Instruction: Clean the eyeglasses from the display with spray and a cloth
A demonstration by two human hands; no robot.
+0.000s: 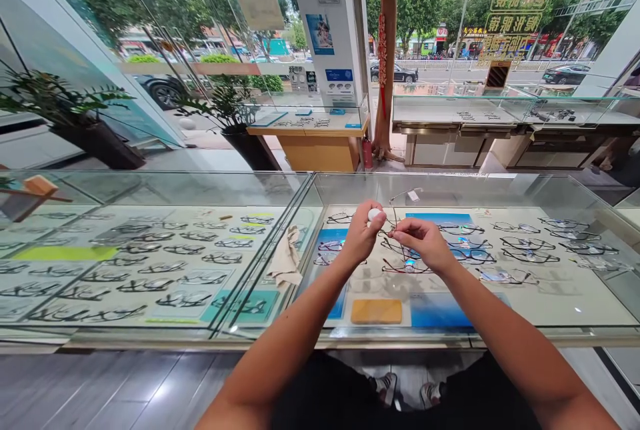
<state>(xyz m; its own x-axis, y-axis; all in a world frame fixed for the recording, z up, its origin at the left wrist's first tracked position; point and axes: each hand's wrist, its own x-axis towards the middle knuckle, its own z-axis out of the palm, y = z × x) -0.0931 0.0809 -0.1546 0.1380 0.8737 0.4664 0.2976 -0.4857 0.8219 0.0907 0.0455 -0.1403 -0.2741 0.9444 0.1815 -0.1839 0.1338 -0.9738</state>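
Above the glass display case, my left hand [366, 229] is closed around a small item with a rounded white end [373, 215]. My right hand [420, 238] pinches part of a thin-framed pair of glasses [393, 211], whose slender arm sticks up toward a small white tag [413, 195]. The fingertips of both hands are close together at the frame. How the white-ended item meets the glasses is too small to tell. Under the glass below my hands lie rows of spectacles, among them a red-framed pair [407, 268].
A beige cloth [287, 259] lies on the glass left of my hands. A yellow-brown case [377, 311] sits near the front. Another glass case [150, 187] adjoins on the left. Beyond stand potted plants [235, 110], a wooden post [387, 50] and more display counters [320, 143].
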